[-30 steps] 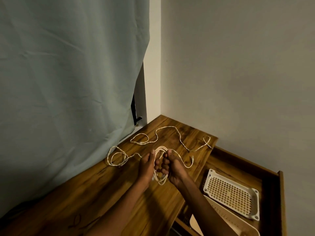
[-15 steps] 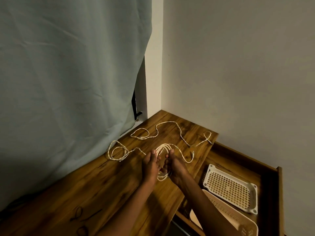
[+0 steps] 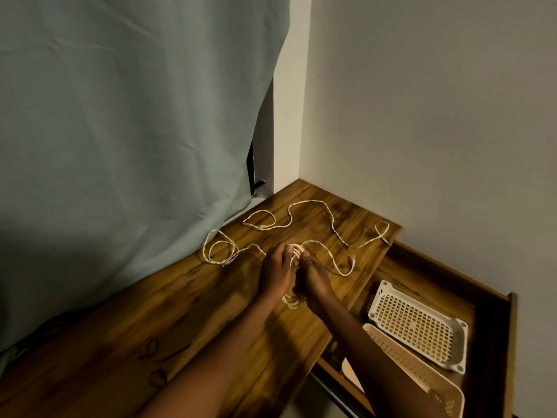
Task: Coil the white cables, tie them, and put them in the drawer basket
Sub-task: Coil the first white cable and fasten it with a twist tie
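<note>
- Braided white cable [image 3: 297,253], part-coiled into loops, sits between both hands over the wood-grain bench [image 3: 193,303]; its free tail [image 3: 337,260] snakes right.
- Left hand [image 3: 275,271] and right hand [image 3: 313,280] each pinch the coil; grip closed on it.
- Since the earlier frame, the hands sit closer together and the coil looks tighter.
- Perforated plastic basket [image 3: 416,324] lies in the open drawer [image 3: 494,306] beyond the bench's right edge.

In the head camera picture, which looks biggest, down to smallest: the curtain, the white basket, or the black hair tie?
1. Curtain, by far.
2. White basket.
3. Black hair tie, though it lies nearer the camera.
</note>
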